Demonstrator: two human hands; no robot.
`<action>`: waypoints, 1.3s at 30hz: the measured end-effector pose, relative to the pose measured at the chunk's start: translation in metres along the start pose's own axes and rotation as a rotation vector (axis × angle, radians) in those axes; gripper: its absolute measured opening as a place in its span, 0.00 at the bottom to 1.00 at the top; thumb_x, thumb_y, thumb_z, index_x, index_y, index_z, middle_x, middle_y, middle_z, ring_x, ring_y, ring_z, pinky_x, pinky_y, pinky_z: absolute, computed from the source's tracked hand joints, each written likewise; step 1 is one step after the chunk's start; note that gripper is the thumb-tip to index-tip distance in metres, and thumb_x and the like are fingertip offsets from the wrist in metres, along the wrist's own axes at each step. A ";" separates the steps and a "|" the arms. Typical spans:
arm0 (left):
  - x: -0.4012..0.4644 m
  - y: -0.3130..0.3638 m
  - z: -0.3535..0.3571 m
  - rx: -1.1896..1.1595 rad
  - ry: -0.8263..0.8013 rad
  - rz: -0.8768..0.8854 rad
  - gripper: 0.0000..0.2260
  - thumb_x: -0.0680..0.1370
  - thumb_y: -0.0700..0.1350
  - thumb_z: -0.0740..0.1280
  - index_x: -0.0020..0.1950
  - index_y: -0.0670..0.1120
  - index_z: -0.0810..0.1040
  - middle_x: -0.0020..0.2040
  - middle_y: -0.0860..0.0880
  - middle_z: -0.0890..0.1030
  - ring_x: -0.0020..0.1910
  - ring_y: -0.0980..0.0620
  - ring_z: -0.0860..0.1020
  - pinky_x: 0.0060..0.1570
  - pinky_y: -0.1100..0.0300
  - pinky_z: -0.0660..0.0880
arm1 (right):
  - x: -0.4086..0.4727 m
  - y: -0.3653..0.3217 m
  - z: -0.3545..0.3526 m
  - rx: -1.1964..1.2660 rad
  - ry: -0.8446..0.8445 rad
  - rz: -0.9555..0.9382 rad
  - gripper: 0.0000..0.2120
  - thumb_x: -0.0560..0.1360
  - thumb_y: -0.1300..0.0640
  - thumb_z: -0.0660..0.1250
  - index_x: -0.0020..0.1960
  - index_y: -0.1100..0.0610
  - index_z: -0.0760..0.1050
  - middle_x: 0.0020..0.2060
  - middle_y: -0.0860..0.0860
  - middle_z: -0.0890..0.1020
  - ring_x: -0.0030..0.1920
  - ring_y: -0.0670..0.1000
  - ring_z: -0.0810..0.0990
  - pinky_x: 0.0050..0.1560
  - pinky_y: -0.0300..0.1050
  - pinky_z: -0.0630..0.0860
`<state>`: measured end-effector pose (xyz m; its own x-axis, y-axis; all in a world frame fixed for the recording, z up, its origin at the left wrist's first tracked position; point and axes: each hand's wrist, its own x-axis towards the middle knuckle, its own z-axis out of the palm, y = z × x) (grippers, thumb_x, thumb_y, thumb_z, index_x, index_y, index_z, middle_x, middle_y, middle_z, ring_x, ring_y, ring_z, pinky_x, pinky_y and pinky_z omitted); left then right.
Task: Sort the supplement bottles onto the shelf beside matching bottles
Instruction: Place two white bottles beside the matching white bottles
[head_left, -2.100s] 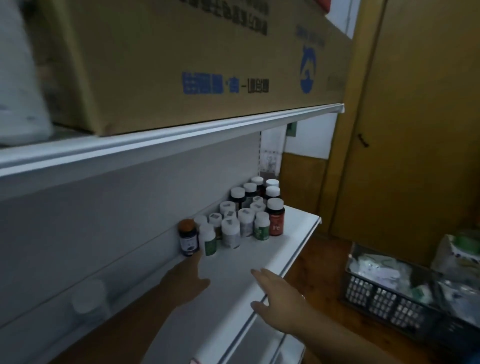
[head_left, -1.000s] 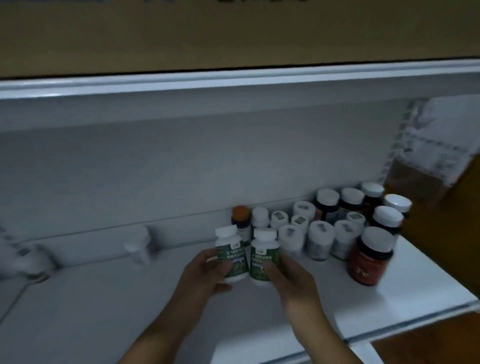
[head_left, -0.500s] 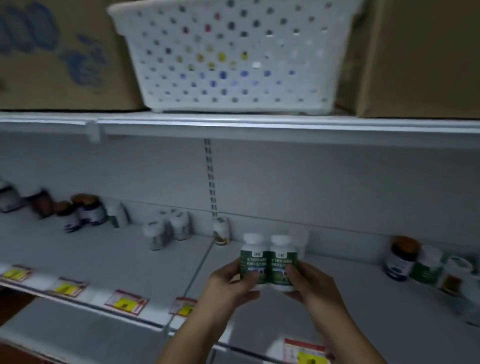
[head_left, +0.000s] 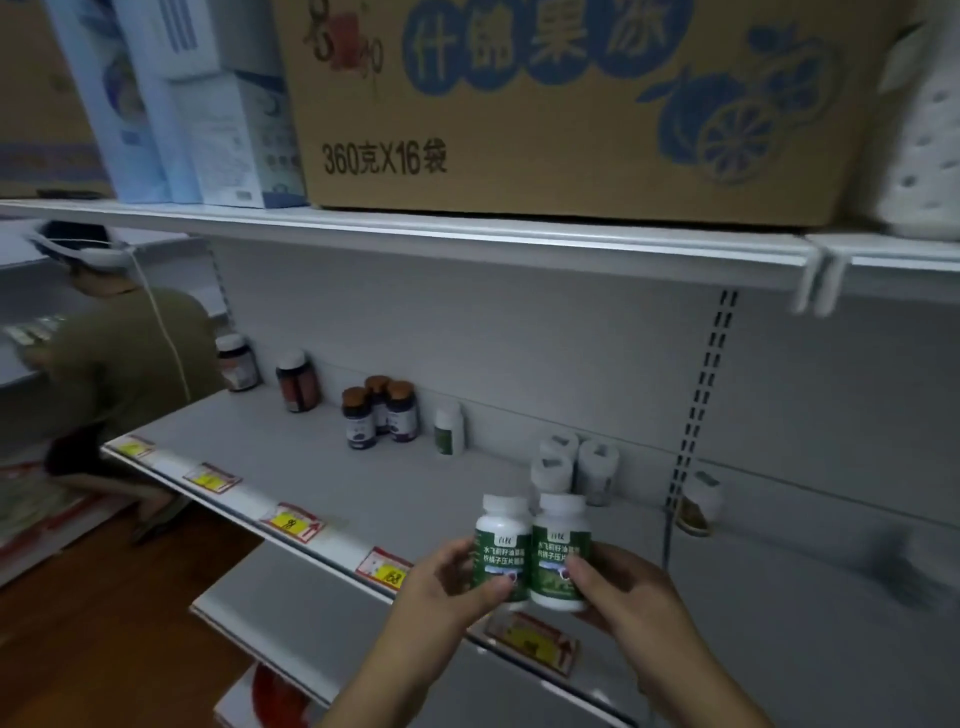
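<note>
I hold two white bottles with green labels side by side over the front of the grey shelf (head_left: 322, 467). My left hand (head_left: 447, 582) grips the left green-label bottle (head_left: 501, 545); my right hand (head_left: 623, 587) grips the right green-label bottle (head_left: 560, 551). A single matching green-label bottle (head_left: 449, 428) stands at the back of the shelf, further left. Just behind my bottles stand three white-capped grey bottles (head_left: 571, 462). Three dark bottles with orange caps (head_left: 379, 410) stand left of the single green one.
Two brown bottles (head_left: 265, 371) stand at the shelf's far left. A tilted bottle (head_left: 698, 504) leans by the upright strip. A cardboard box (head_left: 561, 104) and white cartons (head_left: 208, 104) fill the shelf above. A crouching person (head_left: 119, 364) works at the left. Price tags (head_left: 293, 522) line the edge.
I took one green-label bottle in each hand from the cluster at the right end, then turned left along the shelf. The bottles stay side by side in my hands.
</note>
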<state>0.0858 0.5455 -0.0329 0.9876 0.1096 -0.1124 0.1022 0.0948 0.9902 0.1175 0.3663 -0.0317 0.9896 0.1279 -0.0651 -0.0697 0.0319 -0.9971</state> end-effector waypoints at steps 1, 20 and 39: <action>0.009 -0.001 -0.010 0.005 0.011 -0.006 0.17 0.69 0.32 0.72 0.56 0.43 0.78 0.47 0.46 0.86 0.47 0.51 0.84 0.42 0.64 0.78 | 0.011 0.002 0.009 -0.012 0.000 0.004 0.04 0.73 0.62 0.69 0.43 0.55 0.82 0.37 0.48 0.87 0.39 0.46 0.85 0.38 0.37 0.80; 0.235 -0.015 -0.133 0.576 0.056 0.055 0.17 0.71 0.41 0.71 0.58 0.50 0.77 0.49 0.55 0.79 0.49 0.54 0.77 0.49 0.63 0.69 | 0.217 0.058 0.143 -0.583 0.305 0.015 0.19 0.75 0.52 0.66 0.64 0.56 0.70 0.57 0.53 0.78 0.58 0.55 0.76 0.52 0.44 0.69; 0.244 0.050 -0.145 0.977 -0.246 0.710 0.35 0.70 0.64 0.55 0.72 0.46 0.64 0.72 0.47 0.68 0.71 0.47 0.66 0.67 0.59 0.61 | 0.161 0.014 0.154 -1.441 0.109 -0.084 0.34 0.76 0.38 0.35 0.67 0.52 0.69 0.66 0.52 0.75 0.65 0.53 0.75 0.63 0.48 0.72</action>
<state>0.3149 0.7209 -0.0224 0.8458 -0.3642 0.3897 -0.5245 -0.7011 0.4830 0.2566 0.5398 -0.0503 0.9934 0.0990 0.0571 0.1073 -0.9800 -0.1675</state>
